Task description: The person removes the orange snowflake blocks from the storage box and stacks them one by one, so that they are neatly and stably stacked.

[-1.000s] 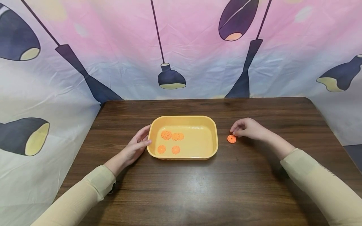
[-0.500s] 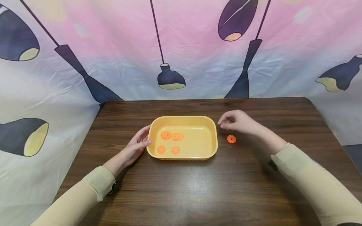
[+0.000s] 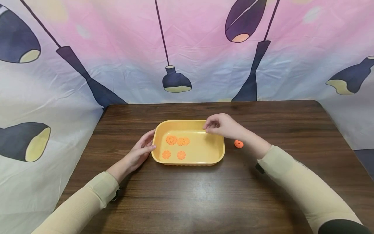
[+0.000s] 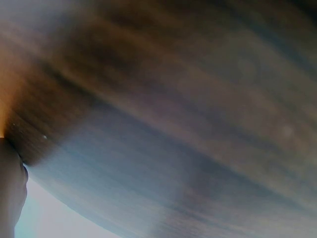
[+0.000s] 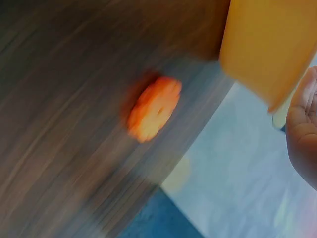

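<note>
My left hand (image 3: 141,149) holds the left end of a yellow plastic tub (image 3: 201,156), thumb at the rim and fingers along the outer wall. Several flat orange notched discs (image 3: 181,155) lie in its left half, some overlapping at the back. Over the tub's back right part is my right hand (image 3: 225,125), fingers bent toward the thumb; I cannot tell whether a disc is between them. Another orange disc (image 3: 238,143), with a small centre hole, lies on the table right of the tub, partly hidden by the right forearm. In the right wrist view this disc (image 5: 154,109) looks blurred.
The dark wood-grain table (image 3: 187,198) carries the tub near its middle. Behind it hangs a cloth backdrop (image 3: 201,74) printed with lamps, close to the table's far edge.
My right hand has left the loose disc and moved left, over the tub's right side. The left hand, tub and discs inside stay where they were.
</note>
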{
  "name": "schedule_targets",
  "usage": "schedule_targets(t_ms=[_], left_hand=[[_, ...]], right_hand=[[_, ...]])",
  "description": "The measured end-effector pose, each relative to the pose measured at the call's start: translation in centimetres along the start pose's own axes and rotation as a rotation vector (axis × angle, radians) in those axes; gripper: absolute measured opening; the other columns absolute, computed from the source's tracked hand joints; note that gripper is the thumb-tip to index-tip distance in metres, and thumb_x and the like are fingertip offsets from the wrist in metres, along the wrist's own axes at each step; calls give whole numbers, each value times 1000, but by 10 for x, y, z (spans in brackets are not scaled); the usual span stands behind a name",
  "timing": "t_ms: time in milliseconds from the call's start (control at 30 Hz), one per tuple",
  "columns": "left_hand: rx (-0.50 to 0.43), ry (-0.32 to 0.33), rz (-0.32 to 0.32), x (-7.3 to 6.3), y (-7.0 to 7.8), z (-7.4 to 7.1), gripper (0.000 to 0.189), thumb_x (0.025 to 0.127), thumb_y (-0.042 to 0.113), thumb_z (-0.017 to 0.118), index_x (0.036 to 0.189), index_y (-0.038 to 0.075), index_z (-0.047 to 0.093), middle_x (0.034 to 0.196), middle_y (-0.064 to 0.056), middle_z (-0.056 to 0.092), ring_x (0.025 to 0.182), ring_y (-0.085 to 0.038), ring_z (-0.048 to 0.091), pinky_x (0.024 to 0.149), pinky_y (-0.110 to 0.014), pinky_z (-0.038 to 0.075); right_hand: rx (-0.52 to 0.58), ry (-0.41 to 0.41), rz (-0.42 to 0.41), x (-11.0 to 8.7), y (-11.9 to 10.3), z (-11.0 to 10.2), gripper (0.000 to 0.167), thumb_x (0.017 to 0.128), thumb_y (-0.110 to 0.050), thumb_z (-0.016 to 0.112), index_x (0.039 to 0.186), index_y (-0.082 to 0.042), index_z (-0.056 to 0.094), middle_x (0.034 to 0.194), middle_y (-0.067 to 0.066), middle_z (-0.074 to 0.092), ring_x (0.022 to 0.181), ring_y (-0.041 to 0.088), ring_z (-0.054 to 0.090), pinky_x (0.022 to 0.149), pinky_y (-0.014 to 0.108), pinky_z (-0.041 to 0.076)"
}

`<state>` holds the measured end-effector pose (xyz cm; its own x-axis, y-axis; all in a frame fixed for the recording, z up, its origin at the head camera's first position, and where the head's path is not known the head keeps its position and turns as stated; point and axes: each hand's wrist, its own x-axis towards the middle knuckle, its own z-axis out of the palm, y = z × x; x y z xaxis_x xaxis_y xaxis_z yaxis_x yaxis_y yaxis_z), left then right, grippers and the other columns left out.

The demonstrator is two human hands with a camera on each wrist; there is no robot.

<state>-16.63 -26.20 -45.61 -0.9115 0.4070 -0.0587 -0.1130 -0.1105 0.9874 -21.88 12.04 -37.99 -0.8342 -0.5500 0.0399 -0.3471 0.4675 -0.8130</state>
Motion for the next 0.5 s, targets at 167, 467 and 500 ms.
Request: schedule_targets(t_ms=[167,467,500], left_hand=[[-1,-1,-2,1,1,1,75,101,-6,51,167,-3,16,162,-1,34,139,1,48,112,-13,44],[-10,-4,1,0,2,1,74,101,-6,51,167,-1,18,159,4,38,140,0,48,113,-13,44],[-8,-3,-1,0,2,1,74,101,-6,51,167,-1,18,159,3,38,140,0,48,113,-13,44]], right_hand=[[11,-60,-30,11,-8,18,11,95,-4,75,104,1,79,96,8,78,86,13,67,81,25,55],[20,-145,-104,27,-20,48,10,93,-1,74,102,3,78,96,10,78,83,6,65,80,20,55],[13,-158,-108,28,-21,51,10,93,-1,74,102,3,78,97,10,78,83,6,66,80,20,56]])
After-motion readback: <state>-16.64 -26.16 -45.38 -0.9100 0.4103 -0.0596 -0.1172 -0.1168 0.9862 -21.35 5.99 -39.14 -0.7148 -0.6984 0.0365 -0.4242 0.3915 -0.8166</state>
